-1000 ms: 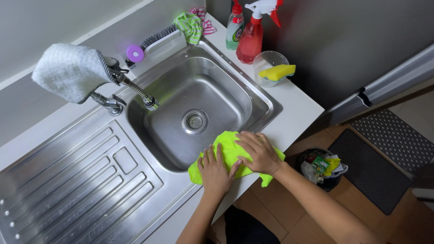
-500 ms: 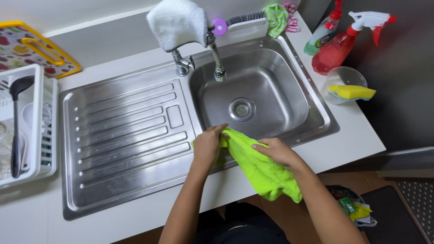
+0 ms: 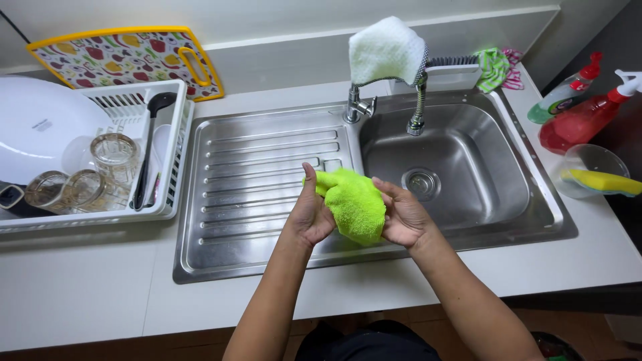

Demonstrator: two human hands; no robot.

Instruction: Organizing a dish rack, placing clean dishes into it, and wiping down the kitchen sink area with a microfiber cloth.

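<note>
Cloth [image 3: 353,204], bright green, bunched: held above the join of draining board [image 3: 261,194] and sink basin [image 3: 461,167], not resting on either. Left hand [image 3: 311,214], fingers curled together onto the cloth's left side; right hand [image 3: 401,215], fingers closed on its right side, though how much of the cloth lies inside either palm cannot be told from this angle.

Risk, judged: grip is on a loose bundle, so a slack fold could slip free and drop into the basin or onto the ribbed board.

Dish rack [image 3: 100,167], white, left on the worktop [image 3: 87,287], holding glasses [image 3: 114,155]: a wide sweep leftward could knock them.

Tap [image 3: 418,100], draped with white towel [image 3: 386,50]: a raised hand could catch it.

Spray bottle [image 3: 582,120], red, and bowl with sponge [image 3: 592,175], far right: well apart.
</note>
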